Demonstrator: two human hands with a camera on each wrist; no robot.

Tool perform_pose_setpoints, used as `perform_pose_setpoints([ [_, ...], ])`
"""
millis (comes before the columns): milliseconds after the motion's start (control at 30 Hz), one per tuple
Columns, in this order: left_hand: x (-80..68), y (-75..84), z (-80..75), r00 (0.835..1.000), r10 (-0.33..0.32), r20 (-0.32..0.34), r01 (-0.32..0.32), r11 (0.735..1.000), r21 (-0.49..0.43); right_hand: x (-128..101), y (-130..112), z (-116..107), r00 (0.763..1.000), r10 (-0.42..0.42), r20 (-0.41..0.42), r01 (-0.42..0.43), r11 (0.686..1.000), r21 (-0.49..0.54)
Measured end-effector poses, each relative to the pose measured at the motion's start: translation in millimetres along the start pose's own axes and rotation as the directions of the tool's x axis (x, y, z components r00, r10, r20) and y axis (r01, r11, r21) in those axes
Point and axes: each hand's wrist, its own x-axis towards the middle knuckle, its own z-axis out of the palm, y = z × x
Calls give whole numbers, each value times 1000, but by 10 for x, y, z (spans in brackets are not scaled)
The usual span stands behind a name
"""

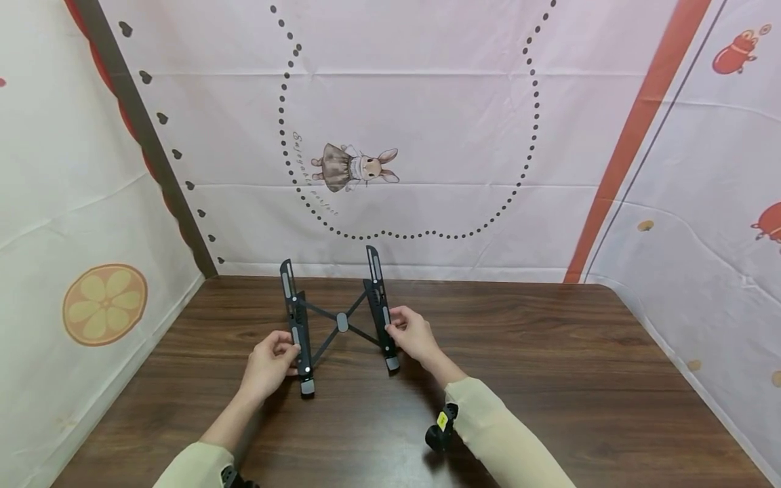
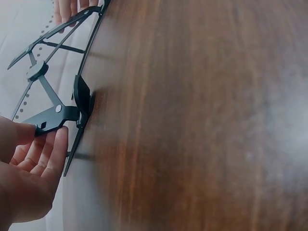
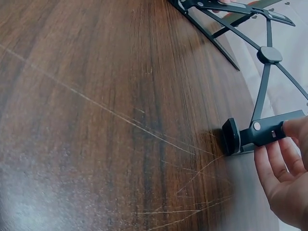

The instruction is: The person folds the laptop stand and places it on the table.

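A black folding stand (image 1: 338, 318) with two long rails and crossed struts stands spread on the dark wooden table (image 1: 549, 379). My left hand (image 1: 268, 362) pinches the left rail near its front foot; the left wrist view shows the thumb and fingers (image 2: 48, 154) on that rail (image 2: 53, 118). My right hand (image 1: 411, 333) pinches the right rail at its lower part; in the right wrist view its fingertips (image 3: 288, 132) hold the rail (image 3: 262, 134) just behind the rubber foot (image 3: 230, 136). The central pivot (image 3: 269, 54) joins the struts.
Patterned cloth walls close the table in at the back (image 1: 390, 169), left (image 1: 73, 224) and right (image 1: 720, 224). Bare wood lies right of the stand and in front of it. A small black device (image 1: 441, 427) sits on my right wrist.
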Motion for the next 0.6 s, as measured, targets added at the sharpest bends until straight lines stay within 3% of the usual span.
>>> perform_pose_setpoints([
  [400, 19, 24, -30, 998, 5, 66, -5, 1000, -1, 8, 13, -48, 998, 41, 49, -45, 996, 79],
  [600, 25, 16, -1, 998, 11, 69, -10, 1000, -16, -37, 35, -82, 997, 47, 65, -53, 995, 89],
])
